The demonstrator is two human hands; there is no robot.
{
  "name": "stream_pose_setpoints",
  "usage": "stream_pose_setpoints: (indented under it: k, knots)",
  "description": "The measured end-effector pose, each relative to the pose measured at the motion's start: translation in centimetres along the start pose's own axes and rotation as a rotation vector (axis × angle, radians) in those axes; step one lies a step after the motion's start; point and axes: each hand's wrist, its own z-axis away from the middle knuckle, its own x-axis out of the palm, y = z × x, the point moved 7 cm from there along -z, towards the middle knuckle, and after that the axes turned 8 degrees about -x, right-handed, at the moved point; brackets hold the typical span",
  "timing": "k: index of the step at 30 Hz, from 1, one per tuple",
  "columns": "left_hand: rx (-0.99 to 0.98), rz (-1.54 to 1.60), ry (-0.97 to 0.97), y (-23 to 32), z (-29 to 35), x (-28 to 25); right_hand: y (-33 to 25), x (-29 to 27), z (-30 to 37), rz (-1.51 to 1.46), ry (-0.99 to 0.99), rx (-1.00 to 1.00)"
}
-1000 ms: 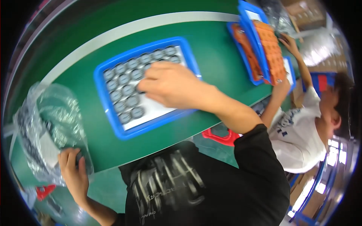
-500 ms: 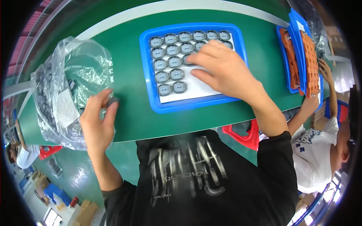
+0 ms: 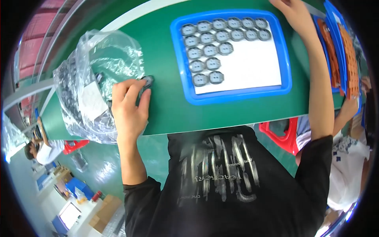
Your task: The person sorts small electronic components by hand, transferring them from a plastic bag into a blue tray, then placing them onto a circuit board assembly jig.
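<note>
A blue tray (image 3: 286, 59) with a white floor lies on the green table (image 3: 166, 110); several round grey parts (image 3: 213, 39) fill its left and far rows. My left hand (image 3: 128, 108) rests at the mouth of a clear plastic bag (image 3: 92, 79) of dark parts. Its fingertips pinch one round grey part (image 3: 148, 81) against the table. My right hand (image 3: 294, 15) reaches to the tray's far right corner. The picture's top edge cuts off its fingertips, so its grip is hidden.
Blue trays of orange pieces (image 3: 341, 47) stand at the right, where another person's hand (image 3: 349, 106) works. A red stool (image 3: 282, 136) sits below the table's near edge. Another person (image 3: 39, 148) is far off at the lower left, near boxes on the floor.
My right hand has lifted off the parts in the tray and moved to its far right corner. My left hand has come from the bag to its mouth with a grey part.
</note>
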Motion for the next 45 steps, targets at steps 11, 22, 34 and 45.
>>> stream_pose_setpoints:
  k: [11, 22, 34, 45]
  knots:
    - [0.462, 0.275, 0.008, 13.1, -2.7, 2.2, -0.6, 0.3, -1.0, 0.393, 0.213, -0.442]
    - [0.334, 0.199, -0.086, 13.0, -4.5, 7.2, -0.9, 0.7, -0.7, 0.354, 0.199, -0.459]
    - [-0.266, -0.195, -0.129, -5.0, -3.9, -3.1, -2.2, 0.2, 0.5, 0.362, 0.176, -0.375]
    - [-0.282, -0.513, -0.055, -12.3, -3.0, -3.7, -3.3, 1.0, 0.1, 0.337, 0.157, -0.385]
